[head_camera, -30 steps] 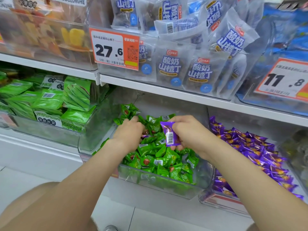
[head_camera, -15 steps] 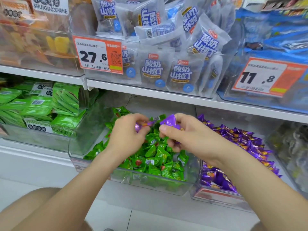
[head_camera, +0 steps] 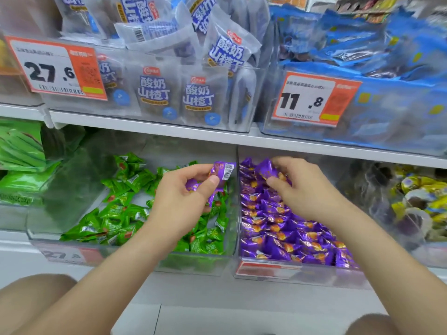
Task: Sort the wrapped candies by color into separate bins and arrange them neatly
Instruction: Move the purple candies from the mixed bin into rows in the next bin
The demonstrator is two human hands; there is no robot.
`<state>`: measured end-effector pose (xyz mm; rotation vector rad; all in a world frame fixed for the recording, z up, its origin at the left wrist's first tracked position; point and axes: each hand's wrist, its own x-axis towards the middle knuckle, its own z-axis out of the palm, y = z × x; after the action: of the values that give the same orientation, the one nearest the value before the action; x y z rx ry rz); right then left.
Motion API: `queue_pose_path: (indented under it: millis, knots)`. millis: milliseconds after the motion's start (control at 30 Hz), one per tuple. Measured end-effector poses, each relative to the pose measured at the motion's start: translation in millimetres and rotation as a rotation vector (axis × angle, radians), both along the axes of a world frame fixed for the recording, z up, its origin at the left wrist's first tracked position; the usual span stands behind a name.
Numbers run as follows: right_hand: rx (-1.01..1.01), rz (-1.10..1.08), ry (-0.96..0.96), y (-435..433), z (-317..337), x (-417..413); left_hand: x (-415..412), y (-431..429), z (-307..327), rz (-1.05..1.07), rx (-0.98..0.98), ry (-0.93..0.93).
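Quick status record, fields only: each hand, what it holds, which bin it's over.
left hand: grips stray purple candies, over green bin
right hand: pinches single purple candy, over purple bin
green bin contents: green candies
purple bin contents: purple pile
pending: stray purple candies not yet in purple bin

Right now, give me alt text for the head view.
Left hand pinches purple candies above the green-candy bin; right hand holds a purple candy over the purple-candy bin. Priced snack bags fill the shelf above.
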<state>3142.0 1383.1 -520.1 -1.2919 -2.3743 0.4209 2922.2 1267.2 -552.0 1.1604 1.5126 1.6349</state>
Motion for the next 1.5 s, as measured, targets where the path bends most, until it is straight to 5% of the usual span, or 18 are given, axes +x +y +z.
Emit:
queue_pose_path:
  millis: [333,667,733,800,867,1233,1333,1433,1500]
  knots:
    - [0.075,0.099,-0.111,18.9,-41.9,-3.2,23.5,15.0,4.0,0.004,0.042,0.023]
    - [0.153,0.054,-0.047,5.2,-36.3,-2.0,23.4,12.8,2.0,-0.043,0.086,0.269]
    - [-0.097,0.025,0.300,-8.7,-16.9,-3.2,24.2,11.7,3.0,-0.069,0.116,0.344]
    - [-0.633,0.077,0.670,-24.5,0.6,-2.7,26.3,9.8,5.3,-0.103,0.175,0.433]
    - [-0.814,0.199,0.742,-34.9,6.7,0.0,28.1,7.0,6.8,-0.113,0.230,0.508]
    - [-0.614,0.234,0.574,-35.5,4.8,11.0,22.8,0.4,14.8,-0.177,0.077,0.246]
    - [-0.364,0.158,0.533,-23.4,1.3,12.6,21.1,0.9,16.2,-0.103,0.074,0.208]
    - [-0.005,-0.050,0.268,-5.1,-10.0,18.7,14.1,6.5,12.5,-0.028,-0.026,0.016]
    - [0.020,-0.010,0.098,-4.4,-16.3,17.3,10.5,9.0,9.8,-0.052,-0.093,-0.141]
